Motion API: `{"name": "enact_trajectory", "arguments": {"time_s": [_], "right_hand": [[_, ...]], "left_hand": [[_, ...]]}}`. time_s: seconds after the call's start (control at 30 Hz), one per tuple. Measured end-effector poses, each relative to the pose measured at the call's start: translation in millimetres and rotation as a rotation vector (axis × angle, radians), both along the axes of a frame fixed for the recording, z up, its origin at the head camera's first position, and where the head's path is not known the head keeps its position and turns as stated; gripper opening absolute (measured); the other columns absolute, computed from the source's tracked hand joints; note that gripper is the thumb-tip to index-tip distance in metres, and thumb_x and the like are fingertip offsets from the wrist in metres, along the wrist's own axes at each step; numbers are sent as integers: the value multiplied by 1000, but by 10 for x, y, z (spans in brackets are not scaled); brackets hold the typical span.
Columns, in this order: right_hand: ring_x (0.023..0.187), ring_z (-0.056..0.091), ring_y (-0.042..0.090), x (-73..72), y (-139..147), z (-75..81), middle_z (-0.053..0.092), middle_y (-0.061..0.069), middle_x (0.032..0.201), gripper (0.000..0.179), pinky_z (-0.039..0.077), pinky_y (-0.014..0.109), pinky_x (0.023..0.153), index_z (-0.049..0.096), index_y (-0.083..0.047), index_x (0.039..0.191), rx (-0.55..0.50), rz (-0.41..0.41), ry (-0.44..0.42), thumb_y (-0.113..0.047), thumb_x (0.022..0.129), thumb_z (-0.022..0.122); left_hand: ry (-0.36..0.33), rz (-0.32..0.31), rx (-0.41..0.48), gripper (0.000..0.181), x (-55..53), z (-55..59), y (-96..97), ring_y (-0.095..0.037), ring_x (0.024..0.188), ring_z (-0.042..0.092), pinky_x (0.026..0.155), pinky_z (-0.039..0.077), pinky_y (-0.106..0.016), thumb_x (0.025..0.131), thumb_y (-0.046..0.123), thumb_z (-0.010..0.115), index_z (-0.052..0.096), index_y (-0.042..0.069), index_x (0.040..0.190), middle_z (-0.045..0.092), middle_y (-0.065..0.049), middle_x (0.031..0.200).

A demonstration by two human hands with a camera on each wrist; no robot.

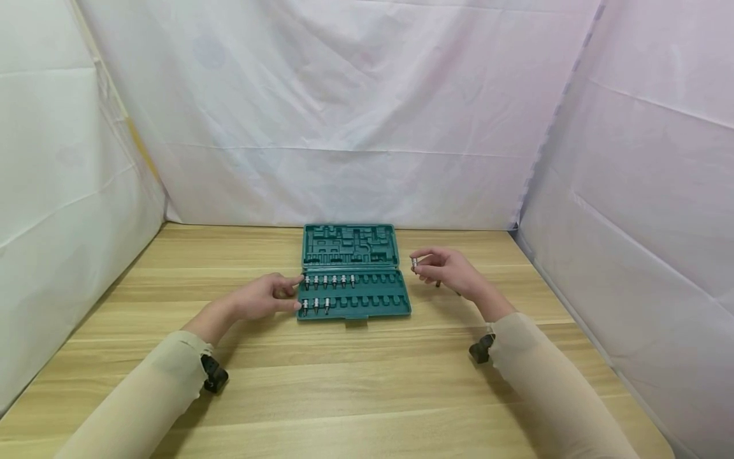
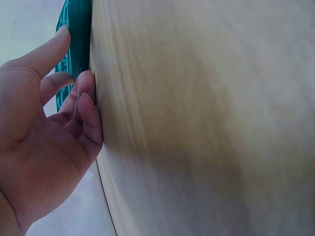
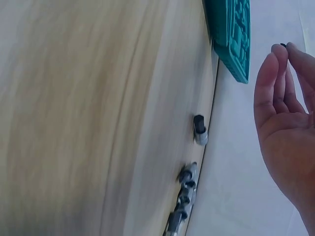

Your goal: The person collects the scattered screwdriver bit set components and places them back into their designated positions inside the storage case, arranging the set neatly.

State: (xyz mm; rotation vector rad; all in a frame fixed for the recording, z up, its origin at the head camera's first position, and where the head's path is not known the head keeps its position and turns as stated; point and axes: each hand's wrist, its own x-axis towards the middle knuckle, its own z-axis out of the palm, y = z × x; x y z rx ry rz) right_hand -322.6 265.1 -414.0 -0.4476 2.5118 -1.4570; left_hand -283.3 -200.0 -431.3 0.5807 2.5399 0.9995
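A green plastic case [image 1: 373, 291] lies unfolded on the table, its lid half at the back. Silver bit sockets with dark tips [image 1: 325, 282] fill the left part of its back row, and three sit at the left end of the front row. My left hand [image 1: 262, 298] rests at the case's left side, thumb and index fingertip spread along its edge [image 2: 79, 44]. Just right of the case, my right hand [image 1: 452, 271] pinches another bit socket [image 1: 415, 262] between thumb and fingers, raised above the table. Fingers hide most of it in the right wrist view.
A loose bit socket [image 3: 200, 130] lies on the wooden table [image 1: 344, 395] beneath my right hand, with several more [image 3: 184, 194] grouped close by. White cloth walls [image 1: 344, 127] enclose the table at the back and both sides.
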Motion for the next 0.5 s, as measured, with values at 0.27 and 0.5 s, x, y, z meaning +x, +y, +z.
{"name": "enact_trajectory", "arguments": {"time_s": [0.27,0.5], "right_hand": [[108,71,42,-29,-153,-2,77,11,122,48,59,57,98,66,-8,147,15,14,6,-31,106,76],[100,69,31,-85,-318,-30,79,11,124,44,57,53,88,68,-10,145,37,27,23,-30,107,75]], "left_hand": [[7,0,-1,79,5,4,6,-34,128,62,112,49,-58,105,36,77,40,10,170,62,-20,138],[10,-4,-5,80,11,9,1,-35,128,62,113,50,-58,105,36,77,39,10,170,62,-21,138]]}}
